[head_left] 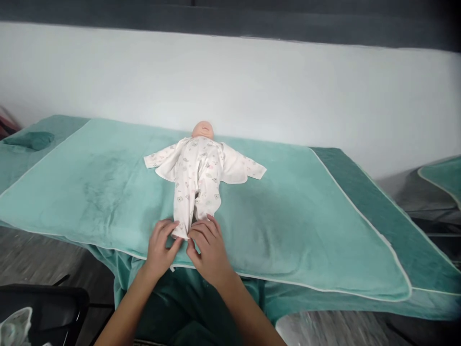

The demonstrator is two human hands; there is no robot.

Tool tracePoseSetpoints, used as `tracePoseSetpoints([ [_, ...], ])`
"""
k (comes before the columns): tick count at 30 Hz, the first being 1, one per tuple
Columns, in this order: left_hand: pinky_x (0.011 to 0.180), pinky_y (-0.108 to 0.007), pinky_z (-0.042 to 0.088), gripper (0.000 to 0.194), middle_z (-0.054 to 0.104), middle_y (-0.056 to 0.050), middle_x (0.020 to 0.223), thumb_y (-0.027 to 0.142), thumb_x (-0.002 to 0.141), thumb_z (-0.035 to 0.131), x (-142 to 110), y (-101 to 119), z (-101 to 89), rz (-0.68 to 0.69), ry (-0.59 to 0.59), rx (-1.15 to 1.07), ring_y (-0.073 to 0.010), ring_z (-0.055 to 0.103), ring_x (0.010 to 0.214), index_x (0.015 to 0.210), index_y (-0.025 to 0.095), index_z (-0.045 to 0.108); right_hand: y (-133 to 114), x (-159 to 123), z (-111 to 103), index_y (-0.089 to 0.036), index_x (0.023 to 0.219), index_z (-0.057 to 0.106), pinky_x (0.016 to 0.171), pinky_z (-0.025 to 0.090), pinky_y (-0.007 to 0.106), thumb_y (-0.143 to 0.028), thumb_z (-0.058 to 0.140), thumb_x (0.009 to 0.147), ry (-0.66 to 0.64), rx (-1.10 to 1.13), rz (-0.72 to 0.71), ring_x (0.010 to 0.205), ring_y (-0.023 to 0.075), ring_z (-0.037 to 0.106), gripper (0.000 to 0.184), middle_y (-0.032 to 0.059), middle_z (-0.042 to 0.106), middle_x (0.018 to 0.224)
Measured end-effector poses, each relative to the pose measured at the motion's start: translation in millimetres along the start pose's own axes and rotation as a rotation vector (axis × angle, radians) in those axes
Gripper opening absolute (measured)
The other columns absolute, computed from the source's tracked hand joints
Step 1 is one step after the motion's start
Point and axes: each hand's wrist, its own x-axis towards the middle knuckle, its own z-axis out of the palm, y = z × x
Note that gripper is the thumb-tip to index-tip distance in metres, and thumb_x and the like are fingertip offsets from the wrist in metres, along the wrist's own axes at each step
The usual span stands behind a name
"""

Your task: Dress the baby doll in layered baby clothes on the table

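A baby doll (203, 129) lies on its back on a green blanket, its head toward the wall. White printed baby clothes (197, 163) cover its body, with the sleeves spread out to both sides. At the near end, my left hand (160, 246) pinches the left side of a trouser leg cuff (180, 231). My right hand (209, 247) has its fingers closed at the right side of the same cuff. The second trouser leg is partly hidden behind my right hand.
The green blanket (288, 216) with white edging covers a long table against a white wall (230, 81). A black chair (43, 307) with a cloth (16, 327) on it stands at lower left. A dark green hollow (30, 140) shows at far left.
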Motion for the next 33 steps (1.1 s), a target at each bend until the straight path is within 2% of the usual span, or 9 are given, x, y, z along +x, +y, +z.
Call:
tracePoseSetpoints([
  [4,0.078,-0.030,0.055,0.026,0.060,-0.002,0.095,0.022,0.092,0.064,-9,1,0.9,-0.212,0.018,-0.115,-0.0166,0.061,0.088,0.117,0.023,0.057,3,-7,8,-0.024,0.110,0.060,0.114,0.037,0.052,-0.009,0.049,0.092,-0.047,-0.010,0.060,0.109,0.0232,0.059,0.026,0.0053,0.066,0.105],
  [7,0.074,-0.028,0.053,0.025,0.056,0.000,0.087,0.023,0.093,0.062,-16,1,4.8,-0.265,-0.017,-0.122,-0.0149,0.060,0.081,0.117,0.022,0.057,3,-14,16,-0.024,0.117,0.060,0.116,0.034,0.055,-0.012,0.051,0.094,-0.076,-0.061,0.151,0.115,0.0251,0.057,0.028,0.0063,0.067,0.113],
  [12,0.071,-0.031,0.052,0.029,0.056,-0.002,0.086,0.015,0.092,0.056,-23,11,6.6,-0.137,-0.024,0.000,-0.0173,0.057,0.080,0.121,0.020,0.055,2,-19,9,-0.027,0.114,0.062,0.119,0.029,0.055,-0.007,0.047,0.095,-0.063,0.028,0.150,0.117,0.0230,0.056,0.031,0.0027,0.068,0.109],
  [16,0.085,-0.040,0.053,0.035,0.062,-0.008,0.103,0.007,0.088,0.056,-16,25,2.1,0.020,0.025,0.074,-0.0232,0.059,0.098,0.120,0.021,0.057,21,-32,-10,-0.027,0.125,0.058,0.108,0.043,0.049,-0.002,0.040,0.093,-0.003,0.120,0.187,0.124,0.0235,0.052,0.043,0.0073,0.060,0.126],
  [18,0.095,-0.045,0.050,0.036,0.064,-0.009,0.107,0.007,0.087,0.060,-6,28,1.4,0.106,-0.043,0.109,-0.0251,0.059,0.105,0.120,0.021,0.058,33,-40,-14,-0.024,0.127,0.055,0.098,0.049,0.046,-0.003,0.040,0.094,0.056,0.054,0.299,0.117,0.0247,0.054,0.042,0.0103,0.059,0.124],
  [21,0.111,-0.054,0.040,0.037,0.068,-0.008,0.114,0.016,0.090,0.065,12,29,4.9,0.188,-0.230,0.183,-0.0279,0.057,0.118,0.125,0.022,0.058,43,-47,-9,-0.021,0.122,0.056,0.091,0.048,0.046,-0.010,0.051,0.094,0.050,-0.128,0.413,0.107,0.0277,0.054,0.031,0.0105,0.063,0.115],
  [24,0.117,-0.060,0.030,0.039,0.068,-0.010,0.121,0.028,0.093,0.064,28,27,12.2,0.201,-0.363,0.246,-0.0305,0.056,0.125,0.131,0.023,0.058,42,-44,3,-0.020,0.119,0.059,0.088,0.044,0.045,-0.017,0.059,0.093,0.006,-0.240,0.459,0.103,0.0291,0.054,0.026,0.0094,0.066,0.114],
  [27,0.118,-0.063,0.027,0.039,0.068,-0.011,0.124,0.032,0.095,0.061,38,28,18.0,0.209,-0.386,0.292,-0.0314,0.055,0.127,0.133,0.023,0.058,43,-34,12,-0.020,0.118,0.061,0.084,0.042,0.043,-0.017,0.058,0.094,0.002,-0.252,0.467,0.101,0.0289,0.054,0.024,0.0096,0.066,0.114],
  [33,0.121,-0.061,0.025,0.049,0.067,-0.012,0.123,0.041,0.096,0.060,49,36,16.4,0.191,-0.350,0.230,-0.0276,0.059,0.124,0.139,0.021,0.051,48,-21,-1,-0.021,0.105,0.059,0.089,0.046,0.040,-0.012,0.049,0.097,0.136,0.048,0.395,0.102,0.0241,0.056,0.016,0.0079,0.063,0.108],
])
